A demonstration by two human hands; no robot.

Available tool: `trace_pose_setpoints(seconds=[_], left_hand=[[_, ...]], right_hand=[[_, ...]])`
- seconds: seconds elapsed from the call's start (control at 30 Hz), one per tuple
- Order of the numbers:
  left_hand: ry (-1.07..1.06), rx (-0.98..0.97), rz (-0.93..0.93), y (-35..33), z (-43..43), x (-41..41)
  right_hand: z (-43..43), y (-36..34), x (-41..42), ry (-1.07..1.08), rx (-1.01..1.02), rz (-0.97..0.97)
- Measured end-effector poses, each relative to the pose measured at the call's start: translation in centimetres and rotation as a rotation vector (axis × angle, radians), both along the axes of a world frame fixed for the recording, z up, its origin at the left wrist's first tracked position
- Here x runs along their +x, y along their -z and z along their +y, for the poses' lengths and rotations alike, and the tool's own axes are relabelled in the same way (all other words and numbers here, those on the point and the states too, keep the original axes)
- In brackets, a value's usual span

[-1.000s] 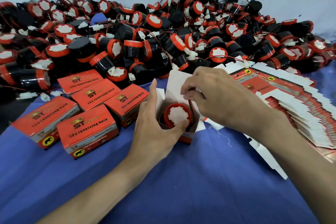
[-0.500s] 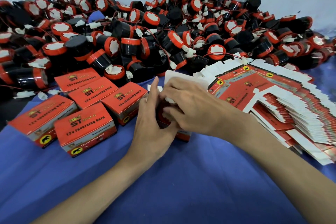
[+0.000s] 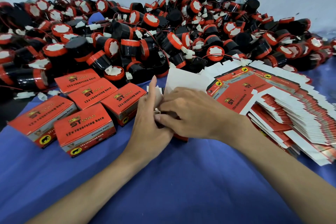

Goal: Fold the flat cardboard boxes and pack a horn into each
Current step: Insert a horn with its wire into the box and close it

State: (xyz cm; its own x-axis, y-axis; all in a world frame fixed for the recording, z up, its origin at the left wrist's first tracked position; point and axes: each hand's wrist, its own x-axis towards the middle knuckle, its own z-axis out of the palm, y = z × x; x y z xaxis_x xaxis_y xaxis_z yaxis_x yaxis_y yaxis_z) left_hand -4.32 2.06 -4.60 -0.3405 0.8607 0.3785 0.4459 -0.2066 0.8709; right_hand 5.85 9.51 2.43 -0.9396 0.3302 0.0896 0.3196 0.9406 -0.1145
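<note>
Both hands work over one open box (image 3: pixel 179 135), middle of the worktop (image 3: pixel 163 178), just beside the five closed boxes (image 3: pixel 85 129) toward the left edge.

Left hand (image 3: pixel 151 123): fingers curled round the box's near-left side, forefinger pointing up, steadying it. Right hand (image 3: pixel 192 114): laid over the box mouth, fingertips (image 3: pixel 160 117) bent down and pressing at something small and white there, likely the horn's connector. The horn itself is hidden under the hands; cannot tell how deep it sits.

The tall white lid flap (image 3: pixel 183 81) stands upright behind the hands, not yet folded.

Risks, as judged:
- Wire or connector left proud of the rim: the flap would trap or kink it, or spring open.
- Hard push on a thin carton: side wall could buckle, or a flap crease crooked.
- Right forearm lies close to the fanned stack of flat boxes (image 3: pixel 283 114) toward the right edge: a sideways sweep would scatter them.
- Horn pile (image 3: pixel 145 38) along the far edge crowds the flap; loose wires could snag.
</note>
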Motion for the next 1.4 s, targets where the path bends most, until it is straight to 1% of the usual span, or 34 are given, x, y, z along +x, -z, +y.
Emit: trace_pose_setpoints(seconds=[0.1,0.27,0.37,0.53,0.67,0.77,0.8,0.9,0.97,1.03,1.07,1.1,1.17,1.2,1.23,1.27,1.4], left_hand=[[0.028,0.003,-0.025,-0.2,-0.2,0.1],[0.084,-0.011,-0.109,-0.5,-0.3,0.0],[0.135,0.038,-0.167,-0.7,-0.5,0.1],[0.237,0.056,-0.336,-0.7,-0.7,0.1],[0.186,0.086,-0.387,-0.6,-0.7,-0.1],[0.114,0.039,-0.525,-0.5,0.3,-0.6],[0.101,0.02,-0.534,-0.5,0.6,-0.7],[0.094,0.025,-0.402,-0.4,0.4,-0.5],[0.087,0.042,-0.371,-0.6,0.0,-0.5],[0.112,0.037,-0.389,-0.8,0.1,-0.6],[0.126,0.024,-0.412,-0.9,0.2,-0.6],[0.132,0.015,-0.43,-1.0,0.2,-0.6],[0.152,0.012,-0.458,-0.8,0.1,-0.6],[0.164,-0.004,-0.457,-0.8,0.1,-0.6],[0.171,-0.035,-0.449,-0.7,0.2,-0.6],[0.171,-0.066,-0.445,-0.6,0.4,-0.6],[0.104,-0.144,-0.393,-0.6,0.7,-0.5]], right_hand=[[0.0,0.0,-0.1,0.001,-0.016,-0.003],[0.5,0.0,-0.3,0.046,-0.098,0.101],[0.6,0.0,-0.2,0.078,-0.096,0.12],[0.9,0.1,0.1,0.002,-0.021,0.024],[0.8,0.1,0.3,-0.031,-0.041,0.069],[0.6,0.3,0.2,-0.035,-0.016,0.14],[0.4,0.4,0.1,-0.014,-0.02,0.158],[0.3,0.5,0.0,-0.016,0.011,0.143],[0.6,0.1,0.3,-0.085,-0.002,0.089],[1.0,-0.6,0.8,-0.166,-0.063,0.046],[1.2,-0.8,1.2,-0.198,-0.063,0.075],[1.4,-0.7,1.6,-0.212,-0.019,0.168],[2.0,-0.1,2.6,-0.149,0.1,0.483],[2.3,0.5,3.3,-0.091,0.123,0.627],[2.5,1.2,3.9,-0.044,0.114,0.727],[2.4,1.9,4.4,-0.013,0.077,0.787],[0.9,5.2,5.2,0.004,-0.078,0.875]])
